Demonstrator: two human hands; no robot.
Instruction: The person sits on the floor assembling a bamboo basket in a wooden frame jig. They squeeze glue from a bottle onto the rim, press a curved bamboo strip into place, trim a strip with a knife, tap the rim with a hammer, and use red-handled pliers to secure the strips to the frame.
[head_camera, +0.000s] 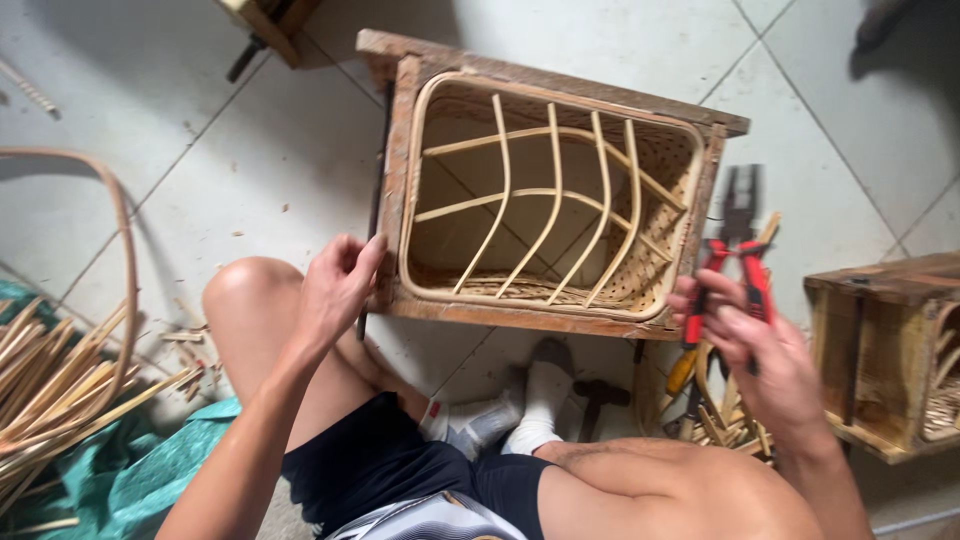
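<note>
**Rattan basket braced in its wooden mould**

A pale tiled floor carries a wooden mould frame tipped on its side, with a half-woven rattan basket fitted inside it. The left hand curls loosely against the frame's near left corner, steadying it. The right hand is closed around red-handled pliers just beside the frame's right edge. Split cane strips lie at the floor's left edge. With only a light brace, the frame could tip, and the pliers might snap a thin rib.
</note>
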